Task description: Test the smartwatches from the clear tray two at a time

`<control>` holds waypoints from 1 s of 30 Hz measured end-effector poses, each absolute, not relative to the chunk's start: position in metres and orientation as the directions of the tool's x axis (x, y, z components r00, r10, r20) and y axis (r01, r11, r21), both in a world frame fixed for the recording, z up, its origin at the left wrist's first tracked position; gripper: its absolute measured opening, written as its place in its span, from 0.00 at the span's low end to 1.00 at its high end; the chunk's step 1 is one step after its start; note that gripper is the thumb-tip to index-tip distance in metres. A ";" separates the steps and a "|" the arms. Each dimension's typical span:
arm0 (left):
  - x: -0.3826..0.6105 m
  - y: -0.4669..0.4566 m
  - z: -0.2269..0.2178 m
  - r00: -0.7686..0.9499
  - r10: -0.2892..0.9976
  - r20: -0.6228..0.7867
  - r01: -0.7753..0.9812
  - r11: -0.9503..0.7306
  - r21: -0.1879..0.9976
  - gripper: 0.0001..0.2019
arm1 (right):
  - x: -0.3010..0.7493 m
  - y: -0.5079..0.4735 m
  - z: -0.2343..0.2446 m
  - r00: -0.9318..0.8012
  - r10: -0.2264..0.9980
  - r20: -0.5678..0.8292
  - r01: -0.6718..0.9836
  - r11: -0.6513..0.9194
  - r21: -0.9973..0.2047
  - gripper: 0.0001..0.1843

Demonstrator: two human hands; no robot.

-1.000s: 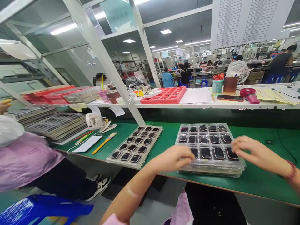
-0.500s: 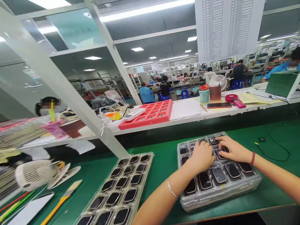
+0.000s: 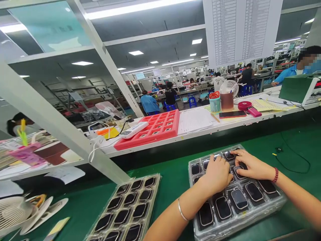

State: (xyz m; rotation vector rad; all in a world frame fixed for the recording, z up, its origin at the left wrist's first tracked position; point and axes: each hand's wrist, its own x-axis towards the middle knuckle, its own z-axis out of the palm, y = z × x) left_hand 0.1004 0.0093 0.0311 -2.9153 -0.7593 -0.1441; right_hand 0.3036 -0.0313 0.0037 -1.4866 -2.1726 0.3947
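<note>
Hands meet over a stacked clear plastic tray of square, dark-screened smartwatch faces on a green table. The left hand is half curled, its grip impossible to tell; the right hand spreads thumb and forefinger over the faces, gripping nothing visible. At left lies a second filled tray; on the shelf, a red compartment tray holds small pieces, a teal cup red-handled scissors.
</note>
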 end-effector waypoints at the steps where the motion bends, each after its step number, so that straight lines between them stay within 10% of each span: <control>1: 0.100 0.011 0.033 0.871 0.478 0.115 0.488 -0.868 -0.086 0.15 | 0.303 -0.030 0.005 -0.303 0.930 0.211 0.790 0.368 -0.491 0.03; 20: 0.079 0.092 0.034 0.842 0.523 0.129 0.489 -0.843 0.226 0.09 | 0.294 0.045 0.006 -0.329 0.922 0.205 0.684 0.383 -0.621 0.05; 30: 0.074 0.077 0.044 0.736 0.644 0.210 0.406 -0.668 0.624 0.06 | 0.297 0.036 0.019 -0.341 0.919 0.199 0.330 0.315 -0.890 0.10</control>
